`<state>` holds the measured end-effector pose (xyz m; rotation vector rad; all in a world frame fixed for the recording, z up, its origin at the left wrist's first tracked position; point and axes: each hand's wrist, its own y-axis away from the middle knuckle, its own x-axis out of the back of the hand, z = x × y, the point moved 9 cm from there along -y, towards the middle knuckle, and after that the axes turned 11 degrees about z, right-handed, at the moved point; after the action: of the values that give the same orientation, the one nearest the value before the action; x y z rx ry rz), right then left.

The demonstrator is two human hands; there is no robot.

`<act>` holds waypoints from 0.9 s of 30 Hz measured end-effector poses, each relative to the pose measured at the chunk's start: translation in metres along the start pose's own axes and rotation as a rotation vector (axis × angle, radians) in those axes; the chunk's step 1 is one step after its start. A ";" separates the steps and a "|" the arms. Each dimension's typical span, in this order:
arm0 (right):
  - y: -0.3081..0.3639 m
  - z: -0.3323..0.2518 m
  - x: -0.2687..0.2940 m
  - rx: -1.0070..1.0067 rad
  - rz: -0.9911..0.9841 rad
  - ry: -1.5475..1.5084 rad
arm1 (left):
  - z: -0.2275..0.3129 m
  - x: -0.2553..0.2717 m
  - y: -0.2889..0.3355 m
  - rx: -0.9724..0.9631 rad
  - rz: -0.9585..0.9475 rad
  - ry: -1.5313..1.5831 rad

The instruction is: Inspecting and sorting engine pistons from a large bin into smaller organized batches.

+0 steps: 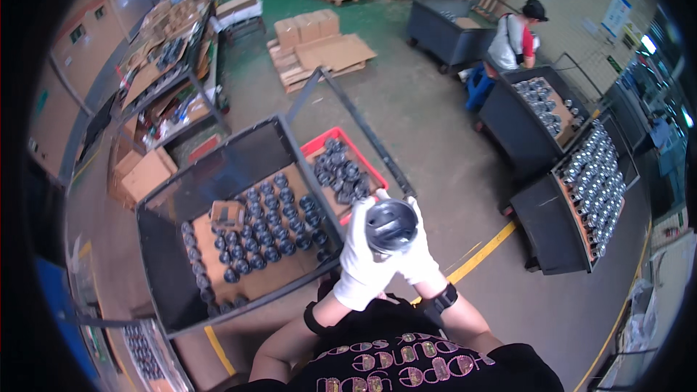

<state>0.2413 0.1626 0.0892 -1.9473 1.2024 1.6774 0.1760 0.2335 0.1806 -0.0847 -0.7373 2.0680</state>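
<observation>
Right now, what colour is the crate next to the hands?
Red: the crate shows best in the head view, filled with dark round parts.

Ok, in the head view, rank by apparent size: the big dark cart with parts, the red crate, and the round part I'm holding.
1. Dark cart, largest.
2. Red crate.
3. Round dark part held in both gloved hands, smallest, though its nearness to the camera inflates it.

I see brown cardboard boxes [308, 27] stacked on a far pallet; a blue-and-white wall sign [616, 14] upper right.
</observation>
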 end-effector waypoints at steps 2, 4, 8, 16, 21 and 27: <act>-0.002 0.017 -0.005 -0.126 -0.084 -0.011 | 0.005 0.014 0.015 -0.098 0.028 -0.151; -0.011 0.031 -0.001 -0.158 -0.033 0.065 | -0.014 0.028 0.019 -0.018 0.023 -0.114; -0.031 0.051 -0.006 0.087 0.108 0.415 | -0.073 0.067 0.024 0.123 0.023 -0.068; -0.048 0.081 -0.057 0.728 0.133 1.186 | -0.130 0.131 -0.005 0.291 -0.254 0.331; -0.054 0.114 -0.083 0.872 0.185 1.275 | -0.163 0.168 -0.033 0.350 -0.158 0.330; -0.056 0.134 -0.084 0.873 0.360 1.133 | -0.207 0.183 -0.048 0.680 -0.218 0.643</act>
<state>0.1966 0.3218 0.1145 -2.0309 2.2030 -0.1799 0.1727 0.4934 0.0755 -0.2546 0.3402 1.8186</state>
